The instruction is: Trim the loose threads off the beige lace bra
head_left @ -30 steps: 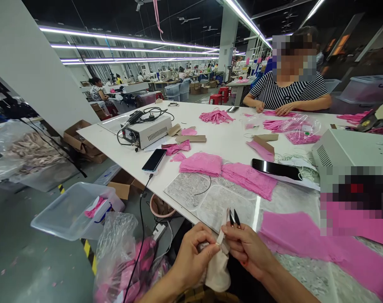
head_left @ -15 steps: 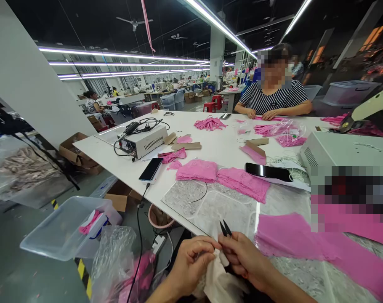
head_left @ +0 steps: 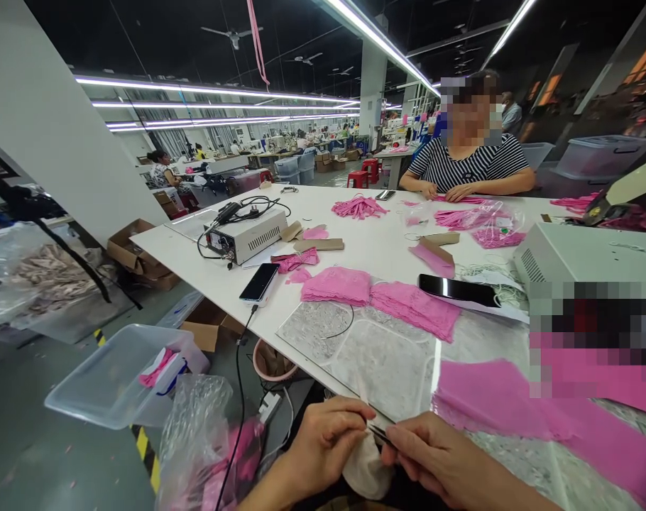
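Observation:
Near the front edge of the table, my left hand pinches a piece of cream cloth between thumb and fingers. The cloth hangs below the hand in a soft fold. My right hand is closed around black thread snips, whose tips point left and touch or nearly touch the cloth beside my left fingertips. Whether the blades are parted, I cannot tell. A wide sheet of pink fabric lies to the right of my hands. Beyond them are two stacks of pink lace pieces on the table.
A white table holds a grey power box, a charging phone and a black phone. A large machine stands right. Across sits a co-worker. Left below are a clear plastic bin and a pink basket.
My right hand has turned the snips from pointing up to pointing left at the cloth by my left fingers. The cloth hangs more bunched now. The view has shifted slightly.

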`<state>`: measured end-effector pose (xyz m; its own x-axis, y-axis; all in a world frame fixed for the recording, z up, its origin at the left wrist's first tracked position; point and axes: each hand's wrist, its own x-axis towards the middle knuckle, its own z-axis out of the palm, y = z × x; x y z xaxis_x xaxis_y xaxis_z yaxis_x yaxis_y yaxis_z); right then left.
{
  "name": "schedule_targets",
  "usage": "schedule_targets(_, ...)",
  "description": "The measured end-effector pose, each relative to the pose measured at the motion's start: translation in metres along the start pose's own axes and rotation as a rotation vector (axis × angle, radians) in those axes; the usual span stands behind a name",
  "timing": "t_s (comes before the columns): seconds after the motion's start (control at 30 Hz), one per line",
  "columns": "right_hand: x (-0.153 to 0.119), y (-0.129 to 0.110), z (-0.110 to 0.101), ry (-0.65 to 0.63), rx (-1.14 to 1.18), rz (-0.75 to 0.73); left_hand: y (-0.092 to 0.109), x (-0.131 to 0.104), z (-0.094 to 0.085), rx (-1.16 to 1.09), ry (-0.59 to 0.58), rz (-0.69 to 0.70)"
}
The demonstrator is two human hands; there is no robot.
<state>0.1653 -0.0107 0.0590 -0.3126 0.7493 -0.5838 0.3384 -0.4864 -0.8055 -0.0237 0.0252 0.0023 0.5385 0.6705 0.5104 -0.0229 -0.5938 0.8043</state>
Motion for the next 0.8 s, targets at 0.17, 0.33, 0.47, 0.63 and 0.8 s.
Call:
schedule_targets(0.17,0.0023,-0.0007,-0.0040,0.016,-0.140,0.004,0.0001,0.0007,-0.0005,0.032,-0.015,0.016)
schedule_targets(0.33,0.0002,-0.0033,-0.0062,0.039,-0.214,0.008,0.0007,0.0031,-0.0011,0.083,-0.034,0.022)
schedule_targets(0.47,0.0012,-0.0020,-0.0062,0.069,-0.210,0.011,0.0020,0.0037,-0.0008,0.124,-0.043,0.034)
schedule_targets(0.63,0.0029,-0.0030,-0.0047,0.064,-0.147,0.064,0.0014,0.0043,0.0004,0.132,-0.036,0.043)
schedule_targets(0.8,0.0085,-0.0025,-0.0012,0.027,0.055,0.058,-0.0005,0.0044,0.0055,0.024,0.082,-0.038)
